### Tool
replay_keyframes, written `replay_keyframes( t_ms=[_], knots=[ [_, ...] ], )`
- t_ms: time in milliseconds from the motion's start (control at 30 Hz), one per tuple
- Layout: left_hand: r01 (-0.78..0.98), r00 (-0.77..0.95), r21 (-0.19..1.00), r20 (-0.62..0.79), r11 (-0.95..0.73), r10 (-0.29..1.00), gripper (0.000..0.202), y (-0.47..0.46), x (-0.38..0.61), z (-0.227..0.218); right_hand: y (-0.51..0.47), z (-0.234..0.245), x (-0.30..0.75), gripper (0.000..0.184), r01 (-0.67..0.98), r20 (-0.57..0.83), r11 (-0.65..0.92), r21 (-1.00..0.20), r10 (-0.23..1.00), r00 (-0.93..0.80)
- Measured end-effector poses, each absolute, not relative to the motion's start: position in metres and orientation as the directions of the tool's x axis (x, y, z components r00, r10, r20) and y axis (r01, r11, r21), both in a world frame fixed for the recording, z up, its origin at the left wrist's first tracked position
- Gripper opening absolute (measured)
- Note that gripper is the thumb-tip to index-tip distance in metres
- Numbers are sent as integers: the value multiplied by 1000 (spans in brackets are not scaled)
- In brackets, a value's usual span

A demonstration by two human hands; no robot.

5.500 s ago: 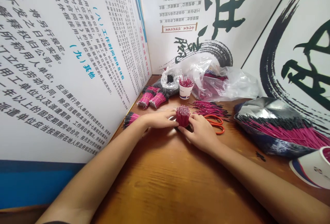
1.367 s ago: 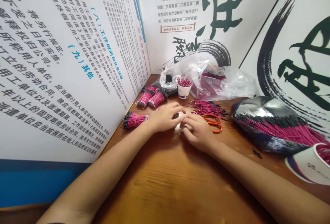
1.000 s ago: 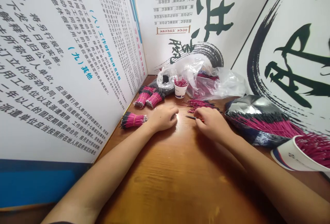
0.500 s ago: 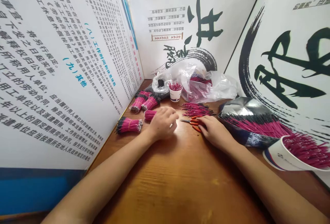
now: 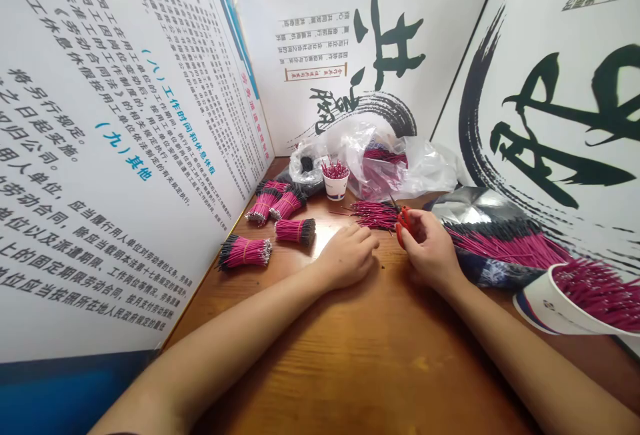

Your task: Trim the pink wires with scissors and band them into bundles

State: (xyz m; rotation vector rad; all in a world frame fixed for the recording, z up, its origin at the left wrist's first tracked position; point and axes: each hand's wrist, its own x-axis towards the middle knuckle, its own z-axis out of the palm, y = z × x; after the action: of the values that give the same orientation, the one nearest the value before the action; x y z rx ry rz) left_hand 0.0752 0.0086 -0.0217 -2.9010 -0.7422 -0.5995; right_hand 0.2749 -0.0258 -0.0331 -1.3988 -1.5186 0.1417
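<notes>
In my right hand [image 5: 431, 249] is a pair of orange-handled scissors [image 5: 403, 225], gripped by the handles. Their dark blades point up and away, over the edge of a loose pile of magenta wires with black ends [image 5: 373, 215]. My left hand [image 5: 349, 256] rests low over the table to the left, its fingers curled together; what they hold, if anything, is hidden. Just left of it lies a banded wire bundle [image 5: 295, 231]. Another tied bundle [image 5: 245, 251] sits nearer the left wall, with several more bundles [image 5: 274, 201] behind.
A paper cup of wires [image 5: 335, 188] stands at the back beside a clear plastic bag [image 5: 380, 168]. To the right, a dark bag [image 5: 500, 268] holds many wires, and a larger tilted cup [image 5: 545, 301] is full of them. Printed panels [image 5: 320, 35] enclose the wooden table [image 5: 340, 368].
My right hand has lifted the scissors off the table and turned their blades away from me. My left hand has moved right, uncovering the wire bundle.
</notes>
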Motion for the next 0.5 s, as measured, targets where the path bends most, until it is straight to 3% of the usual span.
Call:
replay_keyframes(
  t_ms=[100,200,500],
  knots=[
    [569,738,36,419,-821,530,23,23,93,-22,-28,-33,277,25,639,568,318,-701,791,229],
    [561,736,53,424,-826,527,26,36,109,-24,-31,-29,277,21,624,577,324,-711,776,254],
    [649,672,94,396,-755,626,18,49,121,-29,-38,-19,276,19,586,545,318,-746,797,261]
  ],
)
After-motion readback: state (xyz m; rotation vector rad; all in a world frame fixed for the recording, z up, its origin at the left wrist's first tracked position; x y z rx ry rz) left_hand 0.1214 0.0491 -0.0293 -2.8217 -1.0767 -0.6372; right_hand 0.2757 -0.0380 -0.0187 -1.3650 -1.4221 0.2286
